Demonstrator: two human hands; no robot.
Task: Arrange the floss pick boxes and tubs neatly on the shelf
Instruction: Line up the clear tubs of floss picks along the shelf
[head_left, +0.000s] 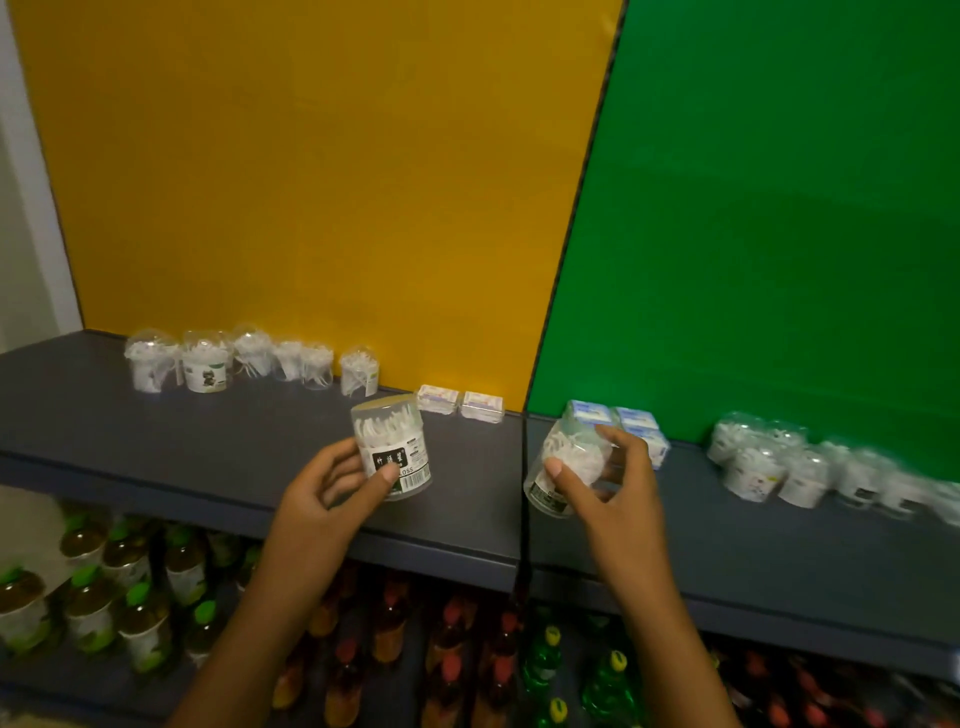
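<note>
Above the front half of the dark shelf (218, 441), each hand carried one clear tub of floss picks. The left hand (332, 493) was closed round the labelled tub (392, 447), thumb on its black label, and that tub stood nearly upright, its long axis vertical and its base just over the shelf. The right hand (605, 483) gripped the second tub (569, 467), which was tipped over towards the left, its base low and facing the person. A row of tubs (249, 358) lay behind and left of the left grip, against the yellow panel (311, 182); the left hand was nearer to it. Two flat boxes (460, 402) sat just behind the labelled tub. A blurred cluster of tubs (810, 467) stood well right of the right grip, with blue-topped boxes (618, 418) partly hidden behind its fingers.
</note>
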